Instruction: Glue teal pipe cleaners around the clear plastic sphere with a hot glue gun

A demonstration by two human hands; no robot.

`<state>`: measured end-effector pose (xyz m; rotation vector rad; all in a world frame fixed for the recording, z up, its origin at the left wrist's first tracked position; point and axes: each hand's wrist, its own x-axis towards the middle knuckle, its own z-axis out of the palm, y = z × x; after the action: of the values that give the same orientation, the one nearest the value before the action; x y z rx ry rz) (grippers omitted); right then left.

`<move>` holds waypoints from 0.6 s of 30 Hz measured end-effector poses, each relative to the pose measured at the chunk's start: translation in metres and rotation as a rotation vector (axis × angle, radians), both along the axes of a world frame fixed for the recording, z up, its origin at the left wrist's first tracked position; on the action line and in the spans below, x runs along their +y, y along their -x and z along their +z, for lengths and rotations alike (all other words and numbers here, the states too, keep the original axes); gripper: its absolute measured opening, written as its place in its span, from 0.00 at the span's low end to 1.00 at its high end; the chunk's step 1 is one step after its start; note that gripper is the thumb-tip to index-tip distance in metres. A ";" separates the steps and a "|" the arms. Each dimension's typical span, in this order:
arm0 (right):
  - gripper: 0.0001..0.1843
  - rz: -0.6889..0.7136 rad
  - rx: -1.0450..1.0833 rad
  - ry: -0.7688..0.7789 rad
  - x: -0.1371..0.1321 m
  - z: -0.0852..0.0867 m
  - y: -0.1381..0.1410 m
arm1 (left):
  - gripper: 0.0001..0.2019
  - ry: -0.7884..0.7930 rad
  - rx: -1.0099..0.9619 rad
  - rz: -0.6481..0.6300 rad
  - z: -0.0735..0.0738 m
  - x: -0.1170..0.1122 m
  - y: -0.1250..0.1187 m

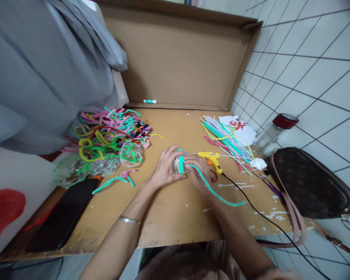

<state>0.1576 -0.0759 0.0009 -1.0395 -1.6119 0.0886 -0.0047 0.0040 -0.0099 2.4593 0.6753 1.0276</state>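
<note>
Between my two hands is a small clear plastic object (176,167), partly covered by fingers; its exact kind is hard to make out. A teal pipe cleaner (211,189) is wound around its middle, and the loose tail curves off to the lower right across the table. My left hand (165,167) is closed around the object's left side. On the right side, my right hand (198,173) pinches the pipe cleaner where it leaves the object. A yellow hot glue gun (211,158) lies just beyond my right hand, its nozzle pointing left.
A heap of coloured pipe cleaners (105,132) lies left, beside a black phone (65,214). More straight pipe cleaners (224,134) lie right, near a glass bottle (268,136) and brown handbag (309,182). The glue gun's black cord (259,212) crosses the table. Cardboard (181,58) stands behind.
</note>
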 end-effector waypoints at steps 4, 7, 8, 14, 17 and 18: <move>0.08 -0.010 0.020 -0.022 0.001 -0.003 -0.001 | 0.36 -0.017 0.003 0.010 0.002 -0.003 -0.001; 0.09 -0.019 0.006 -0.031 0.001 -0.003 -0.001 | 0.36 -0.033 0.011 -0.001 0.003 -0.003 -0.001; 0.09 -0.024 -0.001 -0.031 0.001 -0.002 -0.001 | 0.35 -0.038 0.011 -0.006 0.003 -0.003 -0.001; 0.10 -0.041 0.027 -0.034 0.001 0.000 0.001 | 0.35 -0.041 -0.005 -0.018 0.002 -0.002 0.000; 0.10 -0.025 0.040 -0.032 0.002 -0.001 0.002 | 0.35 -0.053 -0.010 -0.022 0.003 -0.001 0.000; 0.09 -0.023 0.043 -0.031 0.002 -0.002 0.002 | 0.35 -0.062 -0.011 -0.025 0.003 -0.001 0.000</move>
<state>0.1559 -0.0741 -0.0008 -1.0255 -1.5576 0.0705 -0.0045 0.0028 -0.0069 2.5063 0.6165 1.0674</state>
